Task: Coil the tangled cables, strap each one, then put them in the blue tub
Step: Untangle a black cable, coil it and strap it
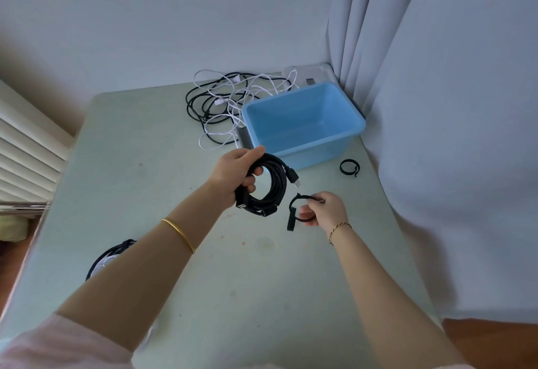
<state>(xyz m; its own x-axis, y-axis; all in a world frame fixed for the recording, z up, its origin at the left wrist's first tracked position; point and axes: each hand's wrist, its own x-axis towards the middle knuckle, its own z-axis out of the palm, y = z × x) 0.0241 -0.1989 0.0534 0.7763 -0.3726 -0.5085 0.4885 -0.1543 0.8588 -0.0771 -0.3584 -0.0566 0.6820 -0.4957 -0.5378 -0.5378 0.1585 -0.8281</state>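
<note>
In the head view, a coiled black cable [278, 185] is gripped by the left hand [235, 170], fingers curled through the loops, above the table [145, 164]. A black strap [291, 217] is pinched by the curled fingers of the right hand [323, 208], just beside the coil. The blue tub [314, 153] is set behind both hands. Tangled black and white cables [221, 106] are piled just left of the tub. A second strap [341, 167], rolled in a ring, is laid near the tub's front
</note>
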